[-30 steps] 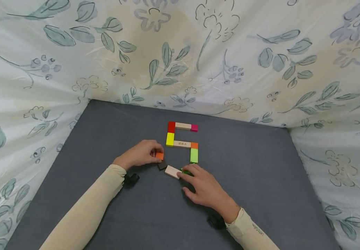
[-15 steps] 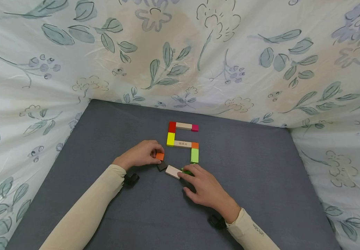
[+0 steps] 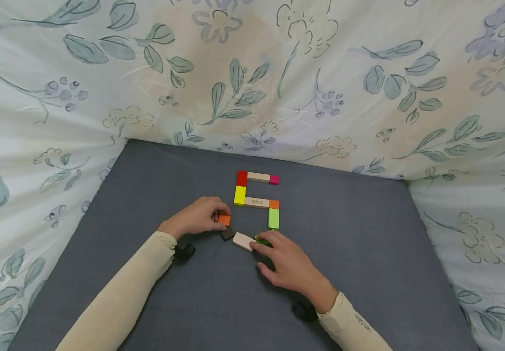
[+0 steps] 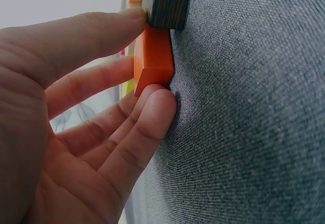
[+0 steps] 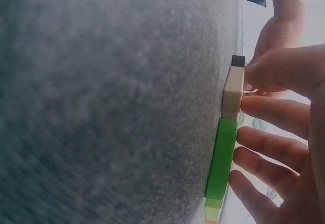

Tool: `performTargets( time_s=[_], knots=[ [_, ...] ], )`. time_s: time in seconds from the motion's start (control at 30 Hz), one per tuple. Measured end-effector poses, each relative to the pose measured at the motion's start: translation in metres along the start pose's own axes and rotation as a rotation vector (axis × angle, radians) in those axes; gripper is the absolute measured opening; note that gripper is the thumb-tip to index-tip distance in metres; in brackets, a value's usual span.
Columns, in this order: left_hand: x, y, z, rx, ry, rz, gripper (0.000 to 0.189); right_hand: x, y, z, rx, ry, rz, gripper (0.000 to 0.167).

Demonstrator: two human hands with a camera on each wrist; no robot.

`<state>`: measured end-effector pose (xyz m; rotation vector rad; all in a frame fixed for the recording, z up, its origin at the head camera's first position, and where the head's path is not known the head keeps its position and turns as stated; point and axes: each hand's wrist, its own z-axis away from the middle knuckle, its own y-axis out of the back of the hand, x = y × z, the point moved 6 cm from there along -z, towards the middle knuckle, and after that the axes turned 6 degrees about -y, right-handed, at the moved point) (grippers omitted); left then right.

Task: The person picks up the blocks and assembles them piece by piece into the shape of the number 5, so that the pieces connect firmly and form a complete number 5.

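My left hand (image 3: pixel 199 215) holds a small orange block (image 3: pixel 224 220), with the thumb at one end and curled fingertips at the other. Touching that block is a dark block (image 3: pixel 227 234), and the left wrist view shows the thumb tip against its edge. My right hand (image 3: pixel 286 262) spreads its fingers over a green block (image 5: pixel 223 155), which the head view mostly hides. Its index finger reaches a plain pale wooden block (image 3: pixel 242 241). In the right wrist view the pale block meets the green one end to end. The pieces lie flat on the dark cloth.
Beyond the hands, joined blocks form an angular line: magenta (image 3: pixel 274 180), pale wood (image 3: pixel 258 177), red (image 3: pixel 241 178), yellow (image 3: pixel 240 195), printed wood (image 3: pixel 256 202), another orange (image 3: pixel 274 204) and light green (image 3: pixel 273 218). A floral curtain (image 3: pixel 252 87) borders the dark grey tabletop (image 3: pixel 358 229).
The dark block has turned slightly beside the orange block since the earliest frame. Both hands stay in nearly the same place; the whole view shifts a little.
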<state>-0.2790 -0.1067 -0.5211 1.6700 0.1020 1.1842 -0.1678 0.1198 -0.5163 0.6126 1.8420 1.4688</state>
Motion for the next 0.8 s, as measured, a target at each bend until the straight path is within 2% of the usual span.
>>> performTargets(
  time_s=[0.57,0.8],
  knots=[
    [-0.0034,-0.001,0.0006,0.016,0.014,0.009,0.03,0.0002,0.0011,-0.0038,0.02,0.004,-0.012,0.04],
    [-0.0017,0.0028,0.0057,0.051,0.032,-0.032,0.033,0.0028,0.0029,-0.0027,0.032,-0.004,-0.048,0.035]
  ],
)
